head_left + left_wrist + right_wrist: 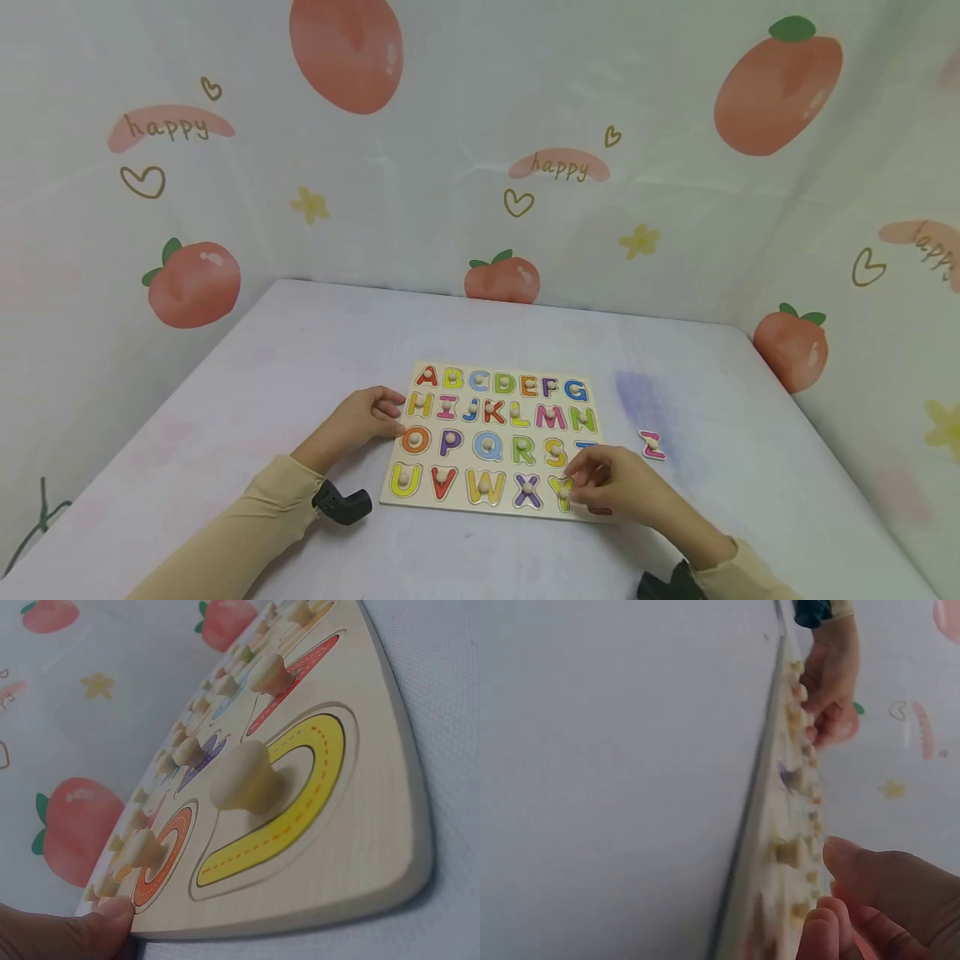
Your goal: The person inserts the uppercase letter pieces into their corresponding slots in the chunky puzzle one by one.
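Note:
A wooden alphabet puzzle board (465, 471) lies flat on the table, its colored letter pieces fitted with round knobs. My left hand (375, 417) rests at the board's left edge beside the H and O. In the left wrist view the thumb (112, 909) touches that edge near the orange O (169, 859). Over the lower right corner is my right hand (618, 486), loosely bent, beside the yellow-green Y piece (561, 493). Nothing shows between its thumb and fingers in the right wrist view. It partly covers the blue T piece and the corner. A pink Z piece (652, 445) lies off the board to the right.
A pale cloth covers the table (337, 333), with a bluish patch (637, 396) right of the board. Behind stands a printed curtain (420, 167). Black wrist devices show on both arms, and a green tie (43, 508) hangs at far left.

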Demonstrator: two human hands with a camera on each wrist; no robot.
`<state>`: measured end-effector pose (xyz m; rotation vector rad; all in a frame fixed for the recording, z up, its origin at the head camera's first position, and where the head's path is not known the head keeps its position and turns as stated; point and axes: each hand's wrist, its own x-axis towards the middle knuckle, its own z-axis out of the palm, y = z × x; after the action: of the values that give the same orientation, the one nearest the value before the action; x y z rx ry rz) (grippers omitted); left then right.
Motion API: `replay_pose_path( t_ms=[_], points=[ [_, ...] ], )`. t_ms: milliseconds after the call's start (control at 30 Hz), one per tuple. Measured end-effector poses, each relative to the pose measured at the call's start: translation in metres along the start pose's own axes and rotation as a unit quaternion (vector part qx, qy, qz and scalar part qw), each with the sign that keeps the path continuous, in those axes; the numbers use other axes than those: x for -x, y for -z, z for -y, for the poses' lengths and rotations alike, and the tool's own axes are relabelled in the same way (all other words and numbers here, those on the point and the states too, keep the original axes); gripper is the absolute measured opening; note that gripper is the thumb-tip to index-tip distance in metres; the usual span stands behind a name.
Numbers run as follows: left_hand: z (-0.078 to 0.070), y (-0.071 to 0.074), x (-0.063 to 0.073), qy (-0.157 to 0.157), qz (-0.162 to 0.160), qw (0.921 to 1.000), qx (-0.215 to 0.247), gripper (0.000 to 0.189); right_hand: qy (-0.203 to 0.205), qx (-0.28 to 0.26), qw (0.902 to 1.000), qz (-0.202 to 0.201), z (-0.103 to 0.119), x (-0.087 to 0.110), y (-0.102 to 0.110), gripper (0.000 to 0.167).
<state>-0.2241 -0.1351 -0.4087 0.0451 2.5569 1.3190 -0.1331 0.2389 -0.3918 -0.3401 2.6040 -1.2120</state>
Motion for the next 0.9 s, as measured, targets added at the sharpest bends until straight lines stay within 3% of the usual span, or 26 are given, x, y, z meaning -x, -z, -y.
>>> replay_pose_path(
  t_ms=[233,500,900],
  points=[
    [0.0,0.0,0.001,-0.003,-0.001,1.0,-0.004,0.049,-0.018,-0.003,0.9986,-0.05,-0.008,0.002,0.034,0.027],
    [0.001,0.0,0.0,-0.006,0.001,1.0,-0.004,0.049,-0.097,0.019,0.9879,-0.12,-0.039,0.002,0.074,0.038],
    [0.001,0.001,0.0,-0.006,-0.001,1.0,-0.007,0.05,-0.138,0.028,0.9831,-0.118,-0.073,0.005,0.089,0.046]
  ],
)
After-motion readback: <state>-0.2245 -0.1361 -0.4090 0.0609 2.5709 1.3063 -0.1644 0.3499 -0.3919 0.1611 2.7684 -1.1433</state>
